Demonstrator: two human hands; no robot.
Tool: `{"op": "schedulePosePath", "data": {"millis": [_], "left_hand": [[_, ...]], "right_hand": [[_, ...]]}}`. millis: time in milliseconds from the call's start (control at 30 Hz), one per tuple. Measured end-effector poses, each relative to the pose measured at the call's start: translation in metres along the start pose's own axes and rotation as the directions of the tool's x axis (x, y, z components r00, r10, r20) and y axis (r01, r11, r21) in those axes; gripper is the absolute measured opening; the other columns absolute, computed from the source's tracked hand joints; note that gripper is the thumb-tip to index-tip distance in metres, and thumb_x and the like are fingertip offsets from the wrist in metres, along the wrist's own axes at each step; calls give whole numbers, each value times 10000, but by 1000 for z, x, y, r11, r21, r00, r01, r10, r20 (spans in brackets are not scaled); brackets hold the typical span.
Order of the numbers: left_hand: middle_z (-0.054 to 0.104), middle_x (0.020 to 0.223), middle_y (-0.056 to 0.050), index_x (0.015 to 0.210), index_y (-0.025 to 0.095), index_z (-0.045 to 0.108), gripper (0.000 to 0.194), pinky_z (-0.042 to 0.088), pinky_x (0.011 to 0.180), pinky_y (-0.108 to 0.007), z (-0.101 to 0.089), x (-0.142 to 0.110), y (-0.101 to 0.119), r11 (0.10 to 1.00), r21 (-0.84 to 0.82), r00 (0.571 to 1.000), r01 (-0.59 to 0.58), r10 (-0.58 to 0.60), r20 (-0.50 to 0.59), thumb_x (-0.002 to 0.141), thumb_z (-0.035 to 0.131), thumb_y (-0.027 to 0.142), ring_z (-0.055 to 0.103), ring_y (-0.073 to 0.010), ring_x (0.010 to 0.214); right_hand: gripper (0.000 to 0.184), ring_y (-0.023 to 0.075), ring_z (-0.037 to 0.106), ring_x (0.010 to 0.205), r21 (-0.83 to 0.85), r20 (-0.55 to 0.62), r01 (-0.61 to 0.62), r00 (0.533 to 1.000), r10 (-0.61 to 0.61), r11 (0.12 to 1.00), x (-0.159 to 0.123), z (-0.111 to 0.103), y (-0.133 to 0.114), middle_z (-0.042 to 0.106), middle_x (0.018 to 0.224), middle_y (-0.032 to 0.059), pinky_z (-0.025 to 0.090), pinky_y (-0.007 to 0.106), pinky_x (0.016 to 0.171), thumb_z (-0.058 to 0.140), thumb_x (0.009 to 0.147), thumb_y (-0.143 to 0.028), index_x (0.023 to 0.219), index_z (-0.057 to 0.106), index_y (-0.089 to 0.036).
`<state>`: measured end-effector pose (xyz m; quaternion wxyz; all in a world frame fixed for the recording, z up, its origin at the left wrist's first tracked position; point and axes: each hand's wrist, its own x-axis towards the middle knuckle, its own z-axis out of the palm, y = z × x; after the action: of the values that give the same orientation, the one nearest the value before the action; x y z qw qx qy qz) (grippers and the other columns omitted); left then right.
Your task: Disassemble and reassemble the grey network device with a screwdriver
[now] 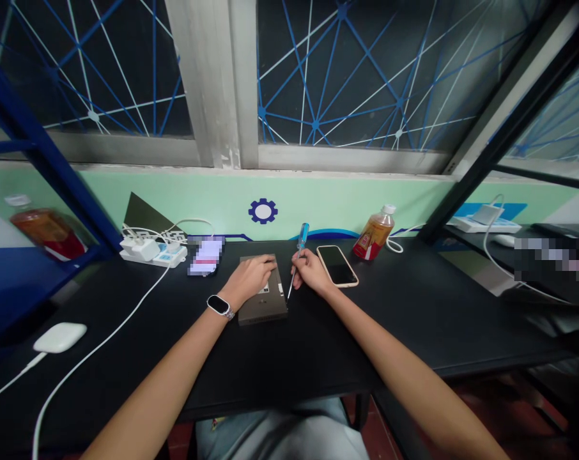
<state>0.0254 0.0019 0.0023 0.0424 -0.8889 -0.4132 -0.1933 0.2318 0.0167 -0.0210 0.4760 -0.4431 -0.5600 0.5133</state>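
Note:
A flat grey-brown box [263, 308] lies on the black desk in front of me. My left hand [251, 278] rests palm down across the top of it, fingers stretched toward its right side. In my right hand [310, 269] is a screwdriver [303, 235] with a clear blue handle, held by closed fingers around its lower part. The handle points up and away; the thin metal shaft slants down to the right edge of the box. Whether its tip touches the box or the desk I cannot tell.
A phone [337, 265] lies right of my right hand, with a drink bottle [374, 233] behind it. To the left are a lit phone [206, 255], a power strip [154, 252] with plugs, a white case [60, 337] and a long white cable [102, 342].

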Motion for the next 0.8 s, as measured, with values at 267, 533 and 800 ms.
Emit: {"op": "schedulePosePath", "data": {"millis": [267, 533, 800], "left_hand": [[664, 1324, -53, 1187, 213, 719, 395, 505, 1028, -390, 1, 0, -2, 999, -41, 1000, 24, -24, -4, 916, 447, 119, 642, -243, 1187], [670, 1314, -63, 1145, 194, 729, 377, 468, 1078, -398, 2, 0, -3, 994, -103, 999, 20, -23, -31, 902, 453, 111, 622, -236, 1216], [633, 1334, -64, 1174, 209, 683, 399, 443, 1075, -424, 5, -1, -7, 982, -178, 993, 62, -78, -89, 891, 422, 101, 561, -237, 1252]], "right_hand": [[282, 130, 585, 333, 17, -5, 37, 999, -37, 999, -1, 2, -7, 605, 583, -87, 504, 228, 316, 593, 855, -424, 944, 402, -236], [335, 94, 551, 334, 38, -40, 216, 976, -215, 976, 4, 6, -28, 600, 622, -83, 457, 187, 334, 604, 874, -495, 1006, 438, -235], [257, 76, 556, 386, -128, 17, 473, 880, -475, 872, 44, 21, -97, 609, 694, -47, 459, 184, 386, 547, 936, -476, 1015, 475, -242]]}}
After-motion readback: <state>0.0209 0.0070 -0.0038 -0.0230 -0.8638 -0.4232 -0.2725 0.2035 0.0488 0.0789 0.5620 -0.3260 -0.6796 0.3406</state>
